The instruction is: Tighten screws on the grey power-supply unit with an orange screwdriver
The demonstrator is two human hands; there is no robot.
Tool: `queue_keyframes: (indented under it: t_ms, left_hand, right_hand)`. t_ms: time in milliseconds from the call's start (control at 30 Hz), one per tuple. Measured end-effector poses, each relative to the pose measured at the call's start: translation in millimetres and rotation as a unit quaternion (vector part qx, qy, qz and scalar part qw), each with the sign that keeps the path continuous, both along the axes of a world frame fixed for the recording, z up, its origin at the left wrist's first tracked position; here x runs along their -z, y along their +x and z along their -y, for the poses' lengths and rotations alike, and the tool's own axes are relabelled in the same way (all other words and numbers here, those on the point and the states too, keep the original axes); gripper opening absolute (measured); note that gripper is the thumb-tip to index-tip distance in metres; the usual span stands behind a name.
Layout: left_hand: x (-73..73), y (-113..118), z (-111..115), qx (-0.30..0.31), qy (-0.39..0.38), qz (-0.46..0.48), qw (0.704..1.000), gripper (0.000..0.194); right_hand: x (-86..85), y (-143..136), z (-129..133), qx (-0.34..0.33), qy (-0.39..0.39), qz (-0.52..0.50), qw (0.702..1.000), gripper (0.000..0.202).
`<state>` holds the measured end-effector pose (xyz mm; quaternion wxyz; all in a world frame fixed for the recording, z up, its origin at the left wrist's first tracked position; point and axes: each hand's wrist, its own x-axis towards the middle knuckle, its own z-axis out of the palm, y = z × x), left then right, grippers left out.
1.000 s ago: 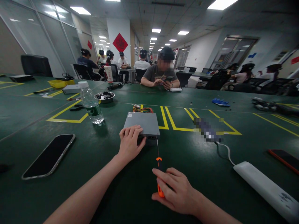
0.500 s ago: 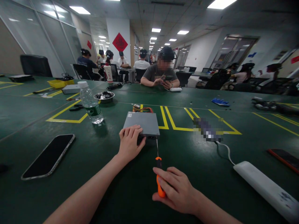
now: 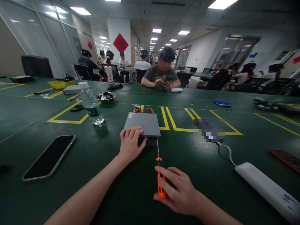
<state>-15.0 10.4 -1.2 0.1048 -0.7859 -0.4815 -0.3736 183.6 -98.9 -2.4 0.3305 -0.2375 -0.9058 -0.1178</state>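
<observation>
A grey computer power supply (image 3: 144,123) lies flat on the green table, its coloured cables (image 3: 146,110) bunched at the far side. My left hand (image 3: 131,140) is closed on its near left corner, fingers on top and thumb at the front face. In my right hand (image 3: 177,189) is an orange and black screwdriver (image 3: 160,184), gripped by the handle between thumb and fingers. Its thin shaft points away from me and the tip meets the front face near the right corner. Whether the tip sits in a screw is too small to see.
Left of the power supply stand a water bottle (image 3: 92,107) and a metal bowl (image 3: 105,97) of small dark parts. A phone (image 3: 50,157) lies at the left. To the right are a white power strip (image 3: 264,187) and a blue glove (image 3: 221,102). A person (image 3: 160,73) sits opposite.
The screwdriver handle has turned a little in my right hand, and the fingers have shifted slightly on it. My left hand and the power supply stay in place.
</observation>
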Motion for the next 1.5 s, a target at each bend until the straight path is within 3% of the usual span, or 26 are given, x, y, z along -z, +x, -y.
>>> queue_keyframes:
  t_ms: [200,367,567,700,900,1033,1200,1400,1500]
  left_hand:
    - [0.0,0,0,-0.003,-0.002,-0.002,1.0,0.026]
    - [-0.6,0,0,-0.001,-0.003,-0.002,1.0,0.026]
    - [0.1,0,0,-0.003,-0.003,0.0,1.0,0.026]
    - [0.2,1,0,-0.003,-0.005,-0.001,1.0,0.026]
    - [-0.8,0,0,-0.001,-0.005,-0.002,1.0,0.026]
    - [-0.6,0,1,-0.001,-0.003,-0.004,1.0,0.025]
    - [0.3,0,0,-0.003,0.002,-0.004,1.0,0.026]
    - [0.1,0,0,-0.003,0.005,-0.004,1.0,0.026]
    - [-0.3,0,0,-0.001,0.004,-0.003,1.0,0.026]
  right_hand:
    - [2.1,3,-1,0.0,-0.057,-0.037,0.998,0.036]
    - [-3.4,1,3,0.001,-0.033,0.035,0.999,0.03]
    - [-0.8,2,0,-0.007,-0.013,-0.017,1.0,0.028]
    - [0.6,4,-1,-0.003,-0.052,-0.055,0.997,0.035]
    - [-5.9,2,2,-0.007,-0.027,0.026,0.999,0.028]
    - [-5.4,3,1,-0.014,-0.004,0.002,1.0,0.023]
    - [-0.5,6,1,-0.007,-0.04,-0.04,0.998,0.034]
    - [-6.6,1,3,0.001,-0.025,0.056,0.998,0.029]
    - [-6.1,0,3,0.002,-0.01,0.033,0.999,0.022]
